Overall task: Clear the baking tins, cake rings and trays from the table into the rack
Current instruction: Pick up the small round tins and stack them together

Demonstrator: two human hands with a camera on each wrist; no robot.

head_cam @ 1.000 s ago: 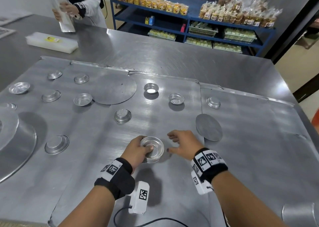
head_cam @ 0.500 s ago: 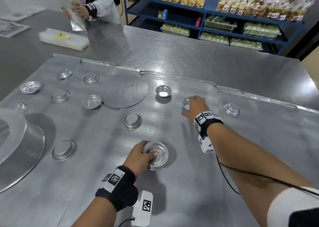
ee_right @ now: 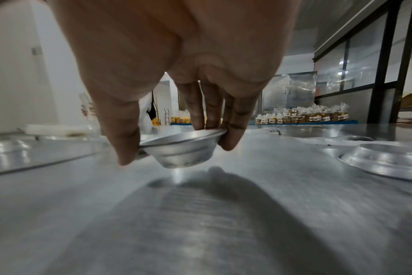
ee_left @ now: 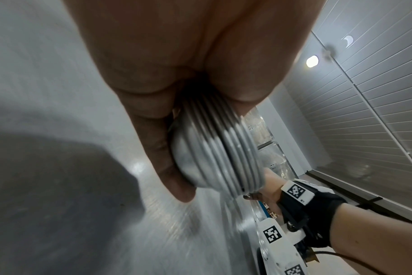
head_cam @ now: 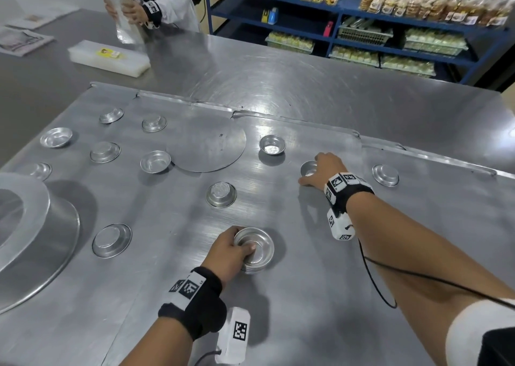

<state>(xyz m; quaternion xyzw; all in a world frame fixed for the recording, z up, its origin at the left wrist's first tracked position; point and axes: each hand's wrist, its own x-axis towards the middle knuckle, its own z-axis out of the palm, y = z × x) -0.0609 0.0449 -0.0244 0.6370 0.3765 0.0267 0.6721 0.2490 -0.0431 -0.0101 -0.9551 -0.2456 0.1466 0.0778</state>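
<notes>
While your left hand [head_cam: 227,251] is gripping the nested tin stack [head_cam: 255,250] near-centre on the table [head_cam: 320,324] & your right hand [head_cam: 323,170] is pinching a single tin [ee_right: 181,150] by its rim further off to the right, you're wanting to be lifting it level w/o tilting, then nesting it straight into the stack.

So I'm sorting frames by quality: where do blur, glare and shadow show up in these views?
Head view: mostly sharp, glare streaks on the table, soft shadows beside the left hand. Left wrist view: table smeared, stack of tins fairly crisp. Right wrist view: foreground table blurred, a dark shadow under the tin that the right hand pinches.
</notes>
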